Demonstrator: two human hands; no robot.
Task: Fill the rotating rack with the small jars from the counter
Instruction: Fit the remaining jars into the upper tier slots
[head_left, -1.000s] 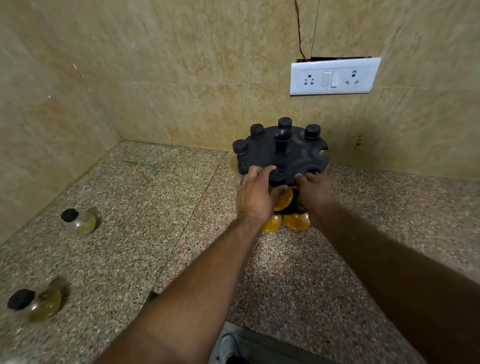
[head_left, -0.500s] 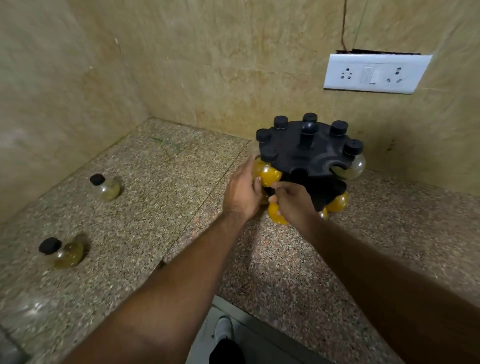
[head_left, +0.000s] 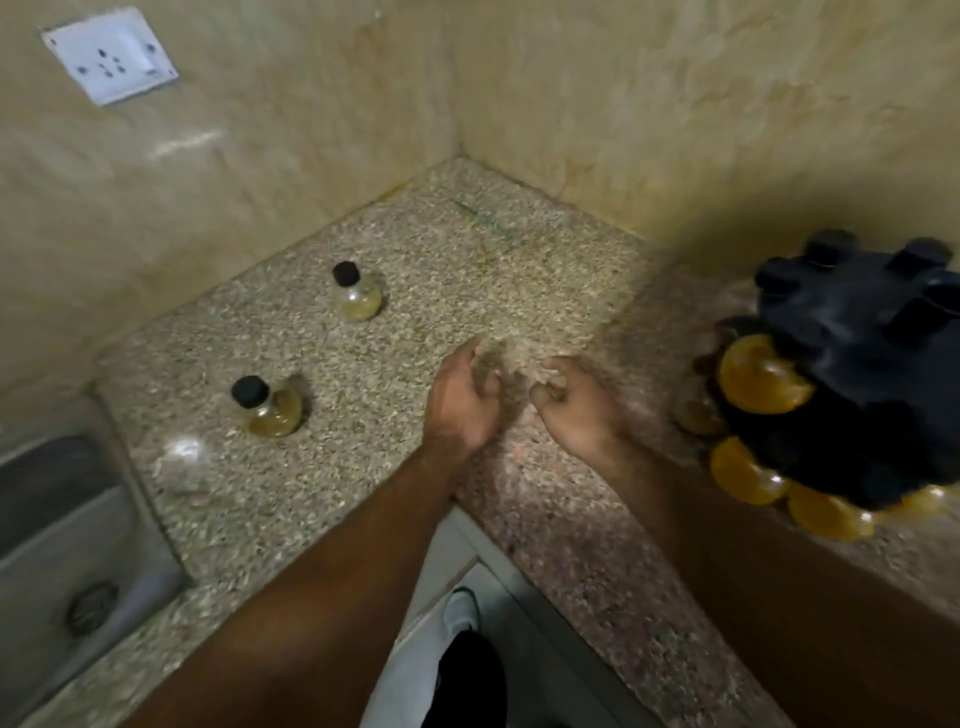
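The black rotating rack (head_left: 862, 353) stands at the right edge of the view, with several amber jars hanging in it on two levels. Two small glass jars with black caps stand on the speckled counter (head_left: 519, 249): one farther back (head_left: 358, 293), one nearer (head_left: 270, 408). A third, paler jar (head_left: 182, 467) is blurred near the sink. My left hand (head_left: 462, 400) and my right hand (head_left: 576, 410) hover side by side over the middle of the counter, fingers loosely curled, holding nothing. Both are left of the rack and right of the loose jars.
A steel sink (head_left: 67, 561) sits at the lower left. Tiled walls meet in a corner behind the counter, and a white socket plate (head_left: 109, 54) hangs on the left wall. The counter's front edge runs diagonally below my arms.
Both hands have let go of the rack and moved left over the open counter. The view has swung left, so the rack now sits at the right edge.
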